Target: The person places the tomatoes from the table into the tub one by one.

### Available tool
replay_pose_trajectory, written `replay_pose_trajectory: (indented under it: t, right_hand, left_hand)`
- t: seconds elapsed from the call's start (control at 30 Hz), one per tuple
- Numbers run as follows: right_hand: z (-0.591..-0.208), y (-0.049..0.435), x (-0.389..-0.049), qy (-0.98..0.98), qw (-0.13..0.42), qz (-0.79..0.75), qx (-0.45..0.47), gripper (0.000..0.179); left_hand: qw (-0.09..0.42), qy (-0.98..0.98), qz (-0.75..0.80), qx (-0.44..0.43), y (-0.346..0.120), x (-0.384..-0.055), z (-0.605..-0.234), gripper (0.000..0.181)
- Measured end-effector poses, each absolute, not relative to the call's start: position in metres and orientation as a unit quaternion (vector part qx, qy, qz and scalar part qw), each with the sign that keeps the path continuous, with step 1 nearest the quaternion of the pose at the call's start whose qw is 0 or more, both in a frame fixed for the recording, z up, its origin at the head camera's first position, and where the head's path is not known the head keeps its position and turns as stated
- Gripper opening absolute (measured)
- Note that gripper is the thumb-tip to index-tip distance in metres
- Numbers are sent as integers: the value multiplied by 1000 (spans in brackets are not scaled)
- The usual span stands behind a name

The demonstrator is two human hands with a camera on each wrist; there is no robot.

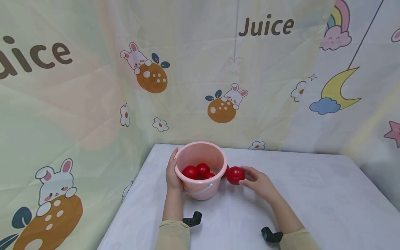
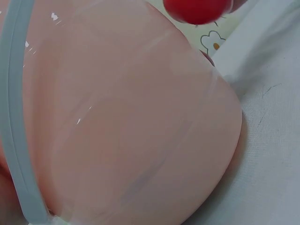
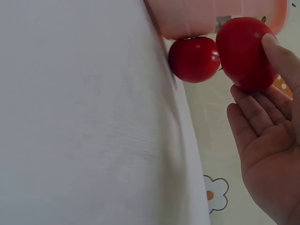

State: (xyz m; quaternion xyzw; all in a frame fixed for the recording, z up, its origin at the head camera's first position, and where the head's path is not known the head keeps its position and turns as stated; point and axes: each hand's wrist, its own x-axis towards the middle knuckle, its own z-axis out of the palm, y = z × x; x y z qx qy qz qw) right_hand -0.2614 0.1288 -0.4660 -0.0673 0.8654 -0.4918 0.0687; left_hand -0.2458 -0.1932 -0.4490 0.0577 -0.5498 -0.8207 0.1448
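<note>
Holds a glossy red round tomato (image 1: 235, 175) in the grip of the bare right hand (image 1: 260, 184): parted only to the tomato's width, thumb on one flank, fingers against the underside. Hangs just right of the pale pink tapered plastic bucket (image 1: 200, 152), seemingly clear of the white cloth-textured tabletop (image 1: 312, 194); hard to tell whether touching the bucket's wall. Find the bucket upright near the tabletop's far edge, toward the far left corner, with the pale grey strap handle (image 2: 11, 112) hanging down in front. Rests the bare left hand (image 1: 172, 177) along the bucket's left outer wall, grip spread, fingers nearly straight; cannot make out the thumb. Note several red tomatoes (image 1: 190, 172) inside, and one loose red tomato (image 3: 193, 61) just beside the bucket's base, on the right. Judging the held tomato: probably light, firm and rather slippery; if real, likely to bruise under a hard squeeze. Best taken round the widest girth, thumb opposite fingers, pressing gently.
</note>
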Motion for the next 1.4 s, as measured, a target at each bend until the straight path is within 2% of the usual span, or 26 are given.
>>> replay_pose_trajectory:
  t: [0.63,1.07,1.23,1.4]
  right_hand:
    - [-406,146,-288,866,24,-486,-113,81]
    - [-355,129,-305,857,-2,-488,-164,81]
    - [-339,118,-311,853,5,-485,-193,79]
    - [-327,104,-318,841,41,-491,-225,74]
  left_hand:
    - [141,-555,-818,60,-193,-245,-448,43]
    - [142,-549,-822,55,-194,-246,-449,43]
    - [141,-551,-821,53,-194,-246,-450,43]
    - [143,-552,-820,54,-195,-246,-449,43]
